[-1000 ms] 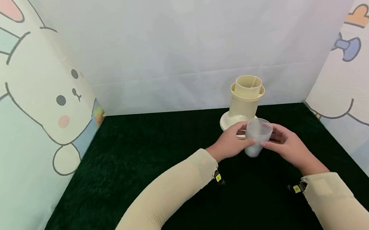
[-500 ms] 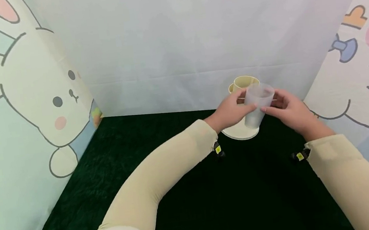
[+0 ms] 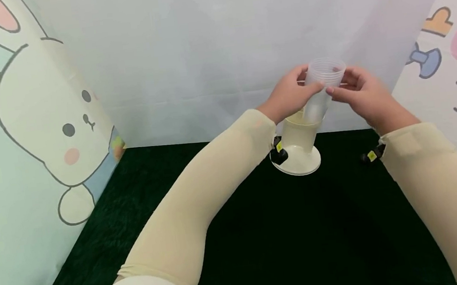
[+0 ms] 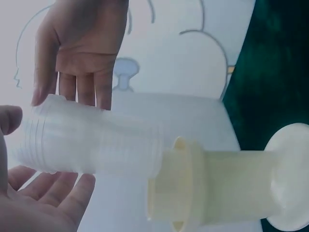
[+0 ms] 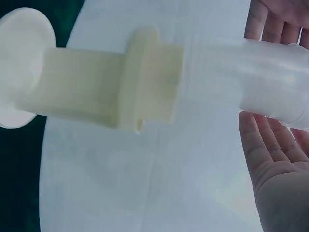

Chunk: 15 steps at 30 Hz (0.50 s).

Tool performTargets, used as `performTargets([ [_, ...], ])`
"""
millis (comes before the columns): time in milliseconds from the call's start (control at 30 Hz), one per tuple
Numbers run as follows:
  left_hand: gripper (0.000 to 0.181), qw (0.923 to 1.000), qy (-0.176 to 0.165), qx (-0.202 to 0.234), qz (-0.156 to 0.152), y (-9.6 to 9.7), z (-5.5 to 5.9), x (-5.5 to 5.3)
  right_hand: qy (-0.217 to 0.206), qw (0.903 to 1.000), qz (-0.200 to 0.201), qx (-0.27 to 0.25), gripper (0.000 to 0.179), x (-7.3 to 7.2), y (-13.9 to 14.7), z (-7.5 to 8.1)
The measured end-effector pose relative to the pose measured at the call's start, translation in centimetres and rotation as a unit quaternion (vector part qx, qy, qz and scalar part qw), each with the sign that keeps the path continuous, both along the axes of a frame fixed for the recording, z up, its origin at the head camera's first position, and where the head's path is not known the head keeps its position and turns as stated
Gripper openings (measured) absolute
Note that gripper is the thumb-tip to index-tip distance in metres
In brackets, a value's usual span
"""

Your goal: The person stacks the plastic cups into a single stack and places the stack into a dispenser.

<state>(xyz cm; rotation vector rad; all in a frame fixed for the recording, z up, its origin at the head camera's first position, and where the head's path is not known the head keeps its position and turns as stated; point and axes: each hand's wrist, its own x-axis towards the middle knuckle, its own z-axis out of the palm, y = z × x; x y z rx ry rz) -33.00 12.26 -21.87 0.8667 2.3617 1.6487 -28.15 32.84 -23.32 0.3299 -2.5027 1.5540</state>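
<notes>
A stack of clear plastic cups (image 3: 319, 97), nested rim to rim, is held upright between both hands over the top of a cream cup holder (image 3: 300, 135). My left hand (image 3: 290, 95) grips the stack's left side near the rims, thumb in front. From the right, my right hand (image 3: 371, 94) grips it the same way. In the left wrist view the bottom of the cup stack (image 4: 96, 137) lies right at the holder's mouth (image 4: 161, 186). The right wrist view shows the cup holder (image 5: 87, 87) with its raised inner tube and wider collar, close below the cups.
The holder stands on a round white base (image 3: 298, 162) near the back of a dark green cloth (image 3: 298, 233). Behind it hangs a pale backdrop (image 3: 200, 47), and printed cartoon panels (image 3: 58, 133) flank both sides. A small wrist camera (image 3: 278, 150) hangs below the left cuff.
Both hands have raised the stack of cups from low in front of the holder to above its top, moving away from me. The holder has stayed in place.
</notes>
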Motion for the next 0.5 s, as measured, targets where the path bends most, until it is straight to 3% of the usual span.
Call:
performTargets([
  [200,0.061,0.9995,-0.009,-0.002,0.031,0.4,0.8,-0.9,-0.005,0.9995,-0.018,0.025,0.067,-1.5,-0.2,1.4],
  [500,0.059,0.9982,-0.035,0.029,0.040,0.8,0.5,-1.9,-0.014,0.9989,-0.036,0.026,0.069,-2.9,-0.8,1.3],
])
